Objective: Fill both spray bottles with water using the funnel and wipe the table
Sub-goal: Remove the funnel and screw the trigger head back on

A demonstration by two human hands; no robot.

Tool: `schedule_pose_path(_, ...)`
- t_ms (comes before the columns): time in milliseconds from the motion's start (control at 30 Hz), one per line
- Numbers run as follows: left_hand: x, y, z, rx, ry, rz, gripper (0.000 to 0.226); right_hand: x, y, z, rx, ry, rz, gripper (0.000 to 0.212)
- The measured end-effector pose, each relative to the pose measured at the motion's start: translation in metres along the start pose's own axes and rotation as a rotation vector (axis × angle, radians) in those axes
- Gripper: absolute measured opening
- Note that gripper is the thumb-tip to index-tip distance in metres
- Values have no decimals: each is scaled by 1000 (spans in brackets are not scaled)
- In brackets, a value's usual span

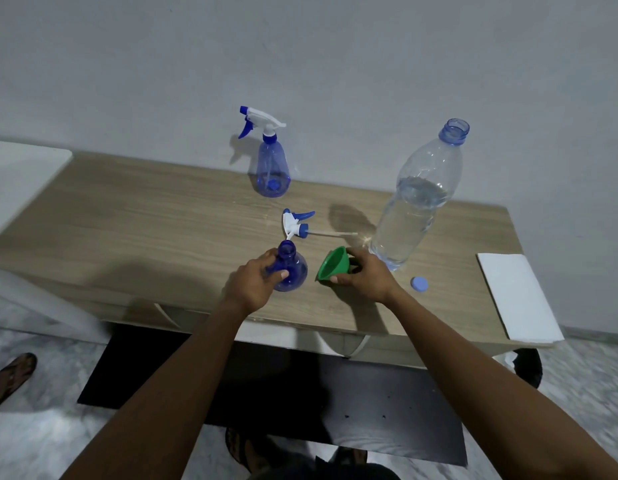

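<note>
My left hand [253, 280] grips an open blue spray bottle [293, 268] standing near the table's front edge; its neck has no top. Its white and blue trigger head [297, 225] lies flat on the table just behind it, tube pointing right. My right hand [364, 275] holds a green funnel [331, 265] tilted on its side, just right of that bottle. A second blue spray bottle [271, 168] with its trigger on stands at the back by the wall. A large clear water bottle [416, 206], uncapped and partly full, stands to the right.
A small blue cap [419, 284] lies right of my right hand. A white cloth [517, 296] lies on the wooden table's [144, 216] right end. A white surface [20, 171] adjoins the left end. A sandalled foot [13, 375] stands on the floor at left.
</note>
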State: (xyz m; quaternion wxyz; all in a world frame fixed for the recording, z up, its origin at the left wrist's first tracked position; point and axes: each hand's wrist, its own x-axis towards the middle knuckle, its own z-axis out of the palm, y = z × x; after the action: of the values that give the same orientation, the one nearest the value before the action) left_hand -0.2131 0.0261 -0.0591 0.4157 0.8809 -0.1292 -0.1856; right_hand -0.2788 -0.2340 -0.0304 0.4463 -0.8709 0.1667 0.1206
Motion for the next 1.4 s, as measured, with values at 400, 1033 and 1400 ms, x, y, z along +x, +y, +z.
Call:
schedule_pose_path(400, 1, 2, -10, -24, 22, 23, 66, 29, -62, -4, -19, 159, -166, 66)
schedule_pose_path(1033, 4, 7, -19, -56, 86, 37, 45, 129, -86, 20, -309, -30, -147, 27)
schedule_pose_path(1400, -6, 23, -26, 0, 65, 4, 44, 15, -162, -43, 285, 122, -562, 23)
